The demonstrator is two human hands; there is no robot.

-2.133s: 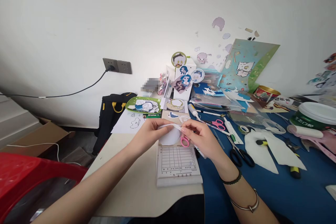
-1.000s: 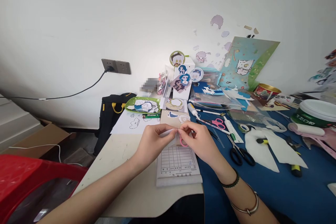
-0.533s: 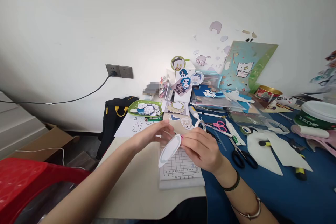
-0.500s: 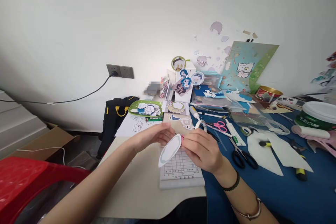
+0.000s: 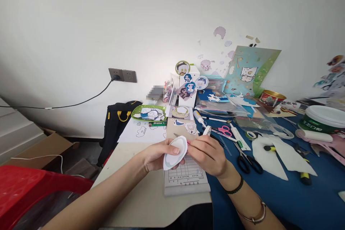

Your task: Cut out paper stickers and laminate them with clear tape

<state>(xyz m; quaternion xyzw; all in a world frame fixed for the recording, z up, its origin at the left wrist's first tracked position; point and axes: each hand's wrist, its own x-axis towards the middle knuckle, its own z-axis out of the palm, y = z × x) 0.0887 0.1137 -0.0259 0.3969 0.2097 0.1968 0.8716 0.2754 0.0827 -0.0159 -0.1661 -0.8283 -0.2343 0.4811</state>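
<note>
My left hand (image 5: 159, 154) pinches a white paper cutout (image 5: 175, 152) with a pale grey-green edge, its thumb on the face and its fingers behind. At the cutout's right edge, my right hand (image 5: 207, 153) is closed round something small and pink (image 5: 188, 143); a thin pointed tip shows past the cutout's top left. A ring of tape (image 5: 207, 130) stands up beside the right fingers. Below both hands lies a pad of printed forms (image 5: 185, 181).
Scissors with black handles (image 5: 249, 164), pink scissors (image 5: 224, 130), a glue tube (image 5: 239, 136) and white cut sheets (image 5: 269, 156) lie on the right. A green tray (image 5: 137, 113) of cutouts is behind the left hand; a red stool (image 5: 32, 190) stands at left.
My left hand has closed on the cutout, its thumb now on the front. The cutout has turned to show more of its face. The view has shifted slightly.
</note>
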